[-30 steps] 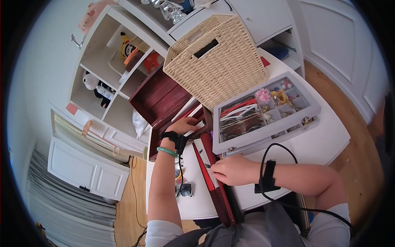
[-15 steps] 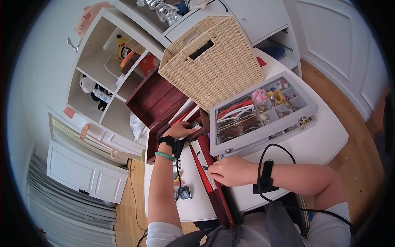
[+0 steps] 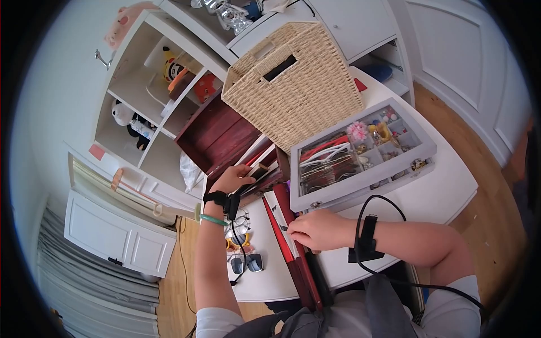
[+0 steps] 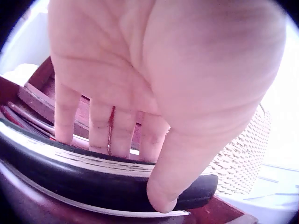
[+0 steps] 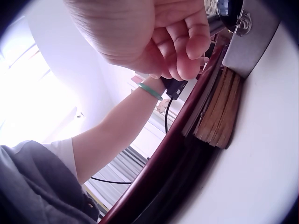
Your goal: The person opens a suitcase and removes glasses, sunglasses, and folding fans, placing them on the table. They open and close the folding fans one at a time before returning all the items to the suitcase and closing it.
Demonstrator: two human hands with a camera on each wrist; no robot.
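Note:
My left hand (image 3: pixel 232 180) is over the dark red wooden box (image 3: pixel 205 188). It pinches a folded hand fan (image 4: pixel 93 179), black outside with layered pale edges, thumb on the near side and fingers behind. My right hand (image 3: pixel 318 231) lies over long narrow red pieces (image 3: pixel 301 276) at the table's front, fingertips at their edge. In the right wrist view its fingers (image 5: pixel 180 67) are loosely curled with nothing seen between them, beside a dark red edge and a brown layered bundle (image 5: pixel 219 112).
A tall woven basket (image 3: pixel 304 84) stands behind the box. Right of it is a grey glass-topped case (image 3: pixel 307 200) of glasses and trinkets. Sunglasses (image 3: pixel 255 262) and other glasses (image 3: pixel 239 222) lie on the white table (image 3: pixel 360 270). Black cables (image 3: pixel 389 276) hang from the wrists.
My left hand has drawn back toward me and up from inside the box, the folded fan now showing in its grip. The right hand has barely moved.

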